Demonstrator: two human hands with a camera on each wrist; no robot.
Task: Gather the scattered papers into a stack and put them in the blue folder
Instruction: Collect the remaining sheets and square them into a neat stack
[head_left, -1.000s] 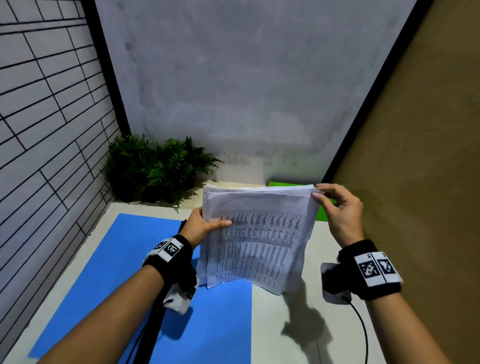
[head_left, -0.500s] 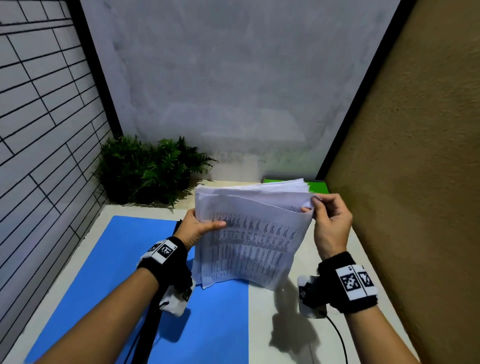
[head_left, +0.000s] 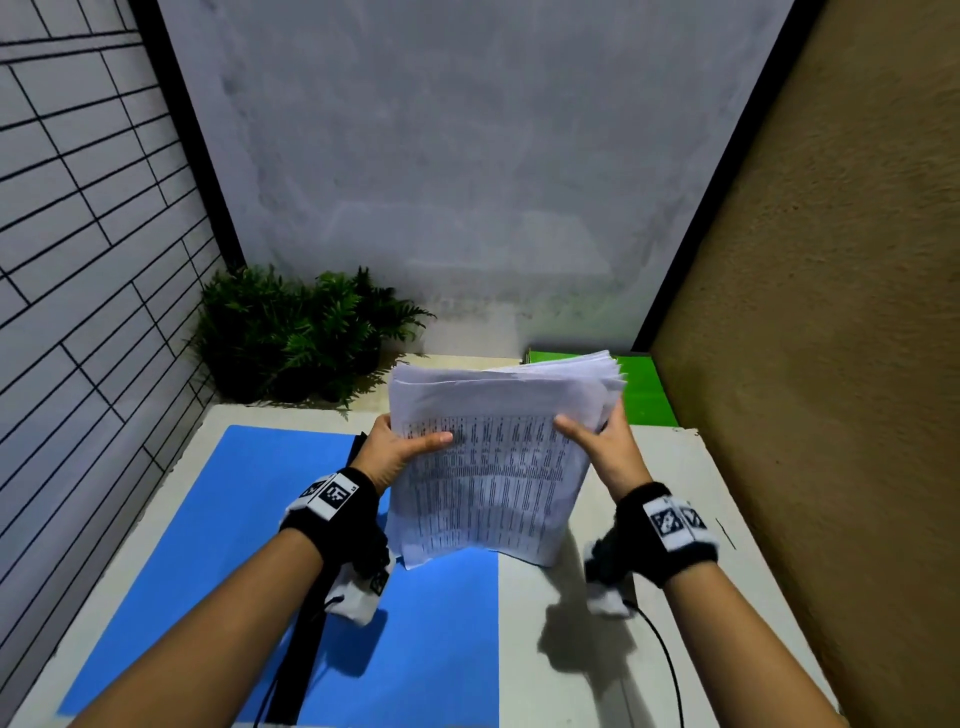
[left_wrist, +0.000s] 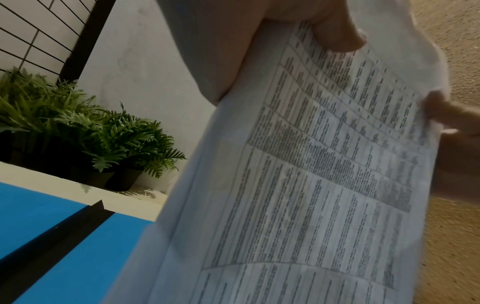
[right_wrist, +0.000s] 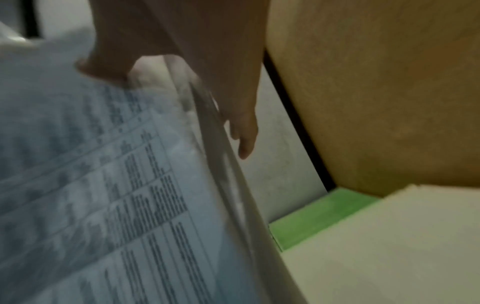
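A stack of white printed papers (head_left: 488, 467) stands nearly upright, its lower edge over the right half of the open blue folder (head_left: 218, 561) on the table. My left hand (head_left: 400, 449) grips the stack's left edge, thumb across the front sheet. My right hand (head_left: 602, 441) grips the right edge, thumb on the front and fingers behind. The left wrist view shows the printed tables on the papers (left_wrist: 311, 185) and the blue folder (left_wrist: 78, 257) with its black spine. In the right wrist view the papers (right_wrist: 103, 195) are blurred, their right edge fanned.
Potted green ferns (head_left: 296, 332) sit at the table's back left corner. A green folder (head_left: 644, 384) lies at the back right against the tan wall. The pale table (head_left: 675, 519) extends right of the blue folder. Walls close in on three sides.
My right hand slid down from the stack's top right corner to its right edge, thumb now on the front sheet. The stack moved a little lower and nearer; the left hand kept its grip.
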